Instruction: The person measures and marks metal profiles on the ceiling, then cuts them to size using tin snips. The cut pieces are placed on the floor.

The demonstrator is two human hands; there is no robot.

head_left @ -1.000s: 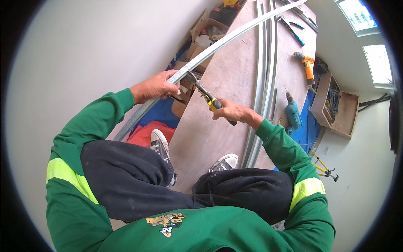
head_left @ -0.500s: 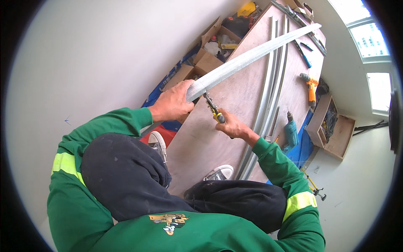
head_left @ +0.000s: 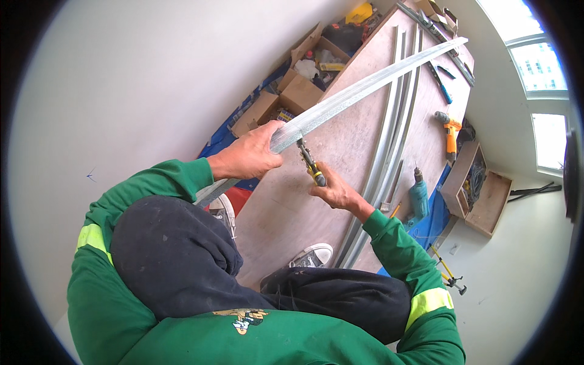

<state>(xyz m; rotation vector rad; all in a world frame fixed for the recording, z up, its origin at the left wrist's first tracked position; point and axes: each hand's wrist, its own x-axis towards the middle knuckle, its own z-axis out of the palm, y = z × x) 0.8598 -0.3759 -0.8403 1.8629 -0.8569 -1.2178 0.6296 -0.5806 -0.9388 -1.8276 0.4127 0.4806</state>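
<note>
My left hand point(head_left: 255, 152) is wrapped round a long galvanized steel channel point(head_left: 365, 88), which runs diagonally from beside my left leg up to the far right of the board. My right hand point(head_left: 331, 188) grips yellow-and-black snips point(head_left: 309, 163), their jaws at the channel's lower edge just right of my left hand. Beneath them is a dusty plywood board point(head_left: 286, 207), where my sneakers rest and more metal channels point(head_left: 383, 170) lie lengthwise.
An orange drill point(head_left: 450, 134), a teal drill point(head_left: 418, 198) and a blue-handled tool point(head_left: 441, 85) lie along the board's right. Cardboard boxes point(head_left: 301, 91) stand by the left wall. An open wooden box point(head_left: 490, 204) and a yellow-black stand point(head_left: 447, 274) are at the right.
The channel has turned so more of its broad face shows, and my left hand has shifted with it. The snips and my right hand have moved slightly lower in the picture.
</note>
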